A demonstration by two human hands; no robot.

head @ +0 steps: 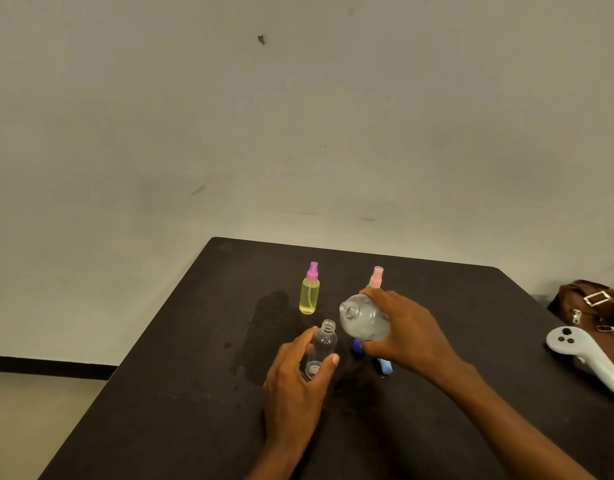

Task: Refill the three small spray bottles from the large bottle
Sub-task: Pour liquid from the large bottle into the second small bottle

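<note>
Scuffed pale wall (298,116), black baseboard (49,365), dark table (194,410).

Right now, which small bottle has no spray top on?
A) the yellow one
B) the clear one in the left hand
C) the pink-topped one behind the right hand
B: the clear bottle held by the left hand shows bare threads at its open neck; the yellow bottle and the pink-topped bottle both wear sprayers.
</note>
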